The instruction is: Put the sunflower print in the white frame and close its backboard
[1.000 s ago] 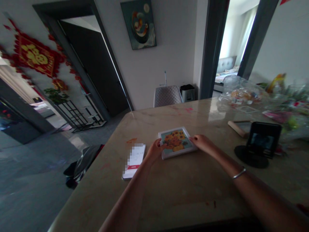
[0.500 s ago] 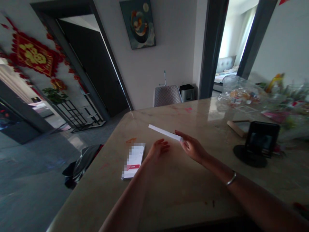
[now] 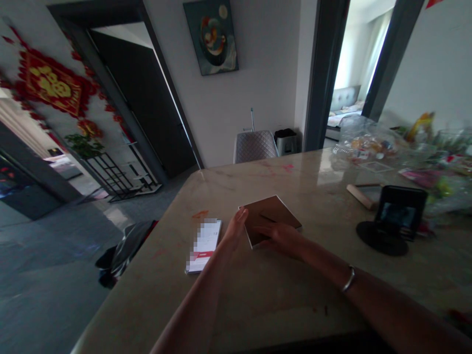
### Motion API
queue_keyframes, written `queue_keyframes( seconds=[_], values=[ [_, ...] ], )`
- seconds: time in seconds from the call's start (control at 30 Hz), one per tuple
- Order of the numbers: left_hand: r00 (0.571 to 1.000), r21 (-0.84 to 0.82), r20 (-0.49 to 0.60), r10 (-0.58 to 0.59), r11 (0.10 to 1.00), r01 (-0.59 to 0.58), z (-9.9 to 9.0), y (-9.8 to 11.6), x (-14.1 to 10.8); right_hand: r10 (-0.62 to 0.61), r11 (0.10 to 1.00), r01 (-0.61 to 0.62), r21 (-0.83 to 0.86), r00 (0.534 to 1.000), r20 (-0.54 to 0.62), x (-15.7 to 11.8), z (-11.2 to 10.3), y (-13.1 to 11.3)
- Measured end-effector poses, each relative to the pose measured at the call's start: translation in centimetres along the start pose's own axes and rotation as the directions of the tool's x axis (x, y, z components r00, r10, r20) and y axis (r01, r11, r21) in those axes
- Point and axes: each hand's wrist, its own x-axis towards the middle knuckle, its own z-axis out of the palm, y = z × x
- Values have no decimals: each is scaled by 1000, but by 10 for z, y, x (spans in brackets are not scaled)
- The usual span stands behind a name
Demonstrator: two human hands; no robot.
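A brown board [image 3: 273,207] with thin white edges lies on the marble-look table [image 3: 258,305], with a short dark line or slot near its middle. At the board's left edge is my left hand [image 3: 236,227], its fingers pressed together against that edge. My right hand [image 3: 282,238] rests on the board's near part, its fingers stretched out over the surface. Beside my left forearm lies a white sheet or booklet [image 3: 207,238] with a red band, partly pixelated.
A black stand with a dark screen [image 3: 398,214] is at the right, near an open wooden-edged box [image 3: 363,195]. Clear plastic bags [image 3: 368,140] and wrapped items fill the back right. A quilted chair [image 3: 256,146] stands beyond the far edge.
The white-edged piece, earlier raised edge-on in my right hand, now lies flat with its brown face up. My left hand has moved to its edge, and my right hand is spread on it.
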Motion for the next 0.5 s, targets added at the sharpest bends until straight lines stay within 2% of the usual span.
queue_keyframes(
  seconds=[0.1, 0.17, 0.27, 0.33, 0.4, 0.5],
  values=[
    [988, 325, -66, 139, 939, -110, 1, 11, -2, 147, 989, -144, 33, 981, -126, -1, -8, 8],
    [944, 545, -65, 324, 804, -239, 3, 25, -7, 235, 969, -248, -12, 932, -278, -2, -17, 18],
    [840, 694, -77, 537, 634, -342, 9, 46, -18, 181, 927, -316, -203, 850, -495, -3, -35, 31],
    [814, 738, -75, 576, 581, -343, 13, 55, -24, 152, 876, -383, -294, 797, -584, -4, -44, 35],
    [845, 783, -75, 529, 556, -279, 17, 57, -28, 156, 830, -439, -344, 775, -613, -5, -48, 37],
    [938, 851, -56, 343, 507, -134, 20, 51, -30, 210, 775, -494, -395, 790, -575, -5, -41, 43]
  ],
)
